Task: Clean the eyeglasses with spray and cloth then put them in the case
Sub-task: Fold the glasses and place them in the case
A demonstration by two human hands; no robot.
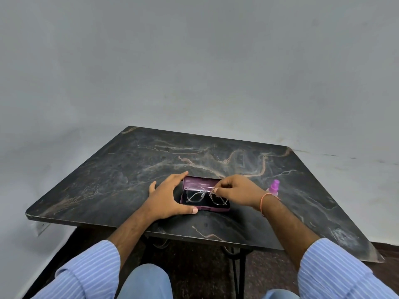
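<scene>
Head view, and nearest to us come two striped blue sleeves [92, 270] and bare forearms reaching over the near edge of the dark marbled table [121, 169]. Our left hand [167, 196] lies spread, thumb along the near edge of the purple case [218, 209] and fingers stretched round its left end, bracing it. The case sits open between our hands, lid raised at the back. Lying in its dark tray are the clear-framed eyeglasses [205, 196], lenses facing up toward us. Our right hand [236, 192], an orange thread on its wrist, hovers over the right end of the case, fingertips pinching the frame near the right lens. Just beyond that wrist stands the spray bottle [274, 187] with its pink cap, apart from the case. Behind, a plain grey wall [194, 61].
</scene>
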